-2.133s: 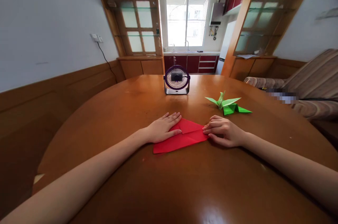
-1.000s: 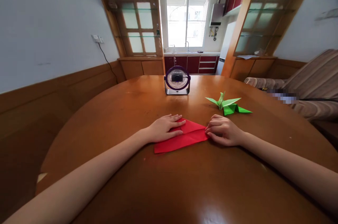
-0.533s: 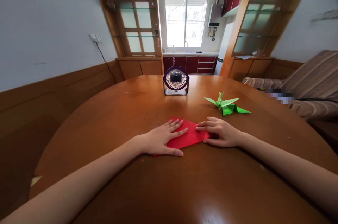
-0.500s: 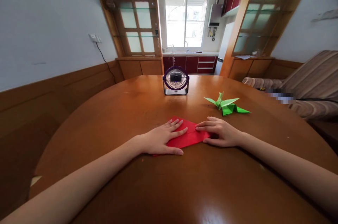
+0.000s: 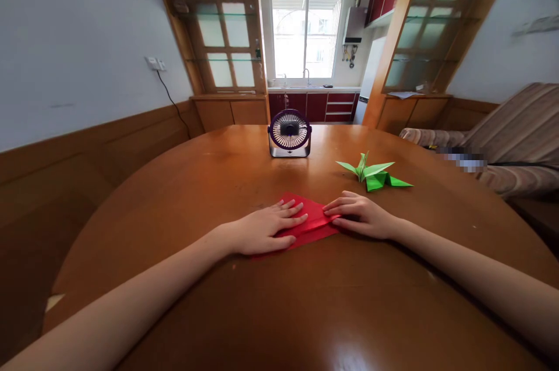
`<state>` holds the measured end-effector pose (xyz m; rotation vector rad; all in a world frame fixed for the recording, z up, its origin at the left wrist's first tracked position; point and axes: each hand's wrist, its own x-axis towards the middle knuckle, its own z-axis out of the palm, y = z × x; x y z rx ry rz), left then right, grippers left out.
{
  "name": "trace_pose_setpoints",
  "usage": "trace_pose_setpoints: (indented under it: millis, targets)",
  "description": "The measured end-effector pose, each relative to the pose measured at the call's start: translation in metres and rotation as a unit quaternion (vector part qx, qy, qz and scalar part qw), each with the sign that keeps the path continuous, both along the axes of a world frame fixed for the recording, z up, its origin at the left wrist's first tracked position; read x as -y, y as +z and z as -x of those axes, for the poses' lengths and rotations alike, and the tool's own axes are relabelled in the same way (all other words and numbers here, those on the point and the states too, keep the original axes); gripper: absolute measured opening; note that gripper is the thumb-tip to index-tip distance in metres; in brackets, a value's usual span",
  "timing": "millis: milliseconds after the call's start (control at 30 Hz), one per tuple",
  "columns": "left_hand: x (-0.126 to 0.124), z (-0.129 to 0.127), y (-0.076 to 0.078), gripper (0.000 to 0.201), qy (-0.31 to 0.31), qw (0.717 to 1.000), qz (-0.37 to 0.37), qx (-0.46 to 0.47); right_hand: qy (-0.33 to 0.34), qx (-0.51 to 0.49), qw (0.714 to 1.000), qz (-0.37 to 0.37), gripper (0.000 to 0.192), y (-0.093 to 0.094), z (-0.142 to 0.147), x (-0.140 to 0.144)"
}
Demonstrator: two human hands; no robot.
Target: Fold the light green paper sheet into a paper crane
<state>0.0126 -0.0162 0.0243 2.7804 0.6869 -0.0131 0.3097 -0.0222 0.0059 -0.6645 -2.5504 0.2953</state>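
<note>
A sheet of red paper (image 5: 313,208) lies folded on the table in front of me. My left hand (image 5: 262,230) rests flat across its left part with the fingers spread, covering that side. At the paper's right corner my right hand (image 5: 364,216) has its thumb and fingers closed on the paper. A near flap is slightly raised along a crease between the hands, with a red layer showing beneath it. Beyond my right hand stands a green origami crane (image 5: 367,172), its wings paler than the rest.
A small dark purple fan (image 5: 289,132) stands near the far edge of the round-ended wooden table (image 5: 196,184). A striped armchair (image 5: 510,132) is at the right. Wooden cabinets and a kitchen with a window lie beyond.
The near edge of the red paper's top layer has lifted and shifted away from me. My right thumb has moved in toward the fingers, and my left thumb has drawn in slightly.
</note>
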Motion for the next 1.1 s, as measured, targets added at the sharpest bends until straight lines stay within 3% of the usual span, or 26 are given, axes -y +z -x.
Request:
trace_pose_setpoints:
  millis: [167, 400, 600, 733, 967, 1100]
  targets:
    - [0.007, 0.001, 0.011, 0.059, 0.007, 1.000, -0.008, -0.016, -0.006, -0.022, 0.999, 0.031, 0.023, 0.000, 0.001, -0.002]
    - [0.015, -0.001, 0.032, 0.025, 0.043, 0.999, 0.004, 0.026, -0.072, -0.075, 0.990, 0.098, 0.033, -0.004, 0.006, -0.008]
    - [0.001, 0.008, 0.030, 0.025, 0.107, 0.987, 0.114, 0.047, -0.155, -0.127, 0.961, 0.191, 0.039, -0.013, 0.012, -0.015]
    - [-0.008, 0.013, 0.027, 0.034, 0.154, 0.975, 0.149, 0.053, -0.193, -0.134, 0.961, 0.146, 0.039, -0.015, 0.014, -0.019]
    - [-0.009, 0.012, 0.025, 0.043, 0.196, 0.973, 0.113, 0.034, -0.211, -0.101, 0.968, 0.092, 0.033, -0.016, 0.019, -0.021]
    - [-0.012, 0.012, 0.021, 0.041, 0.216, 0.967, 0.133, 0.026, -0.211, -0.090, 0.970, 0.082, 0.028, -0.015, 0.021, -0.020]
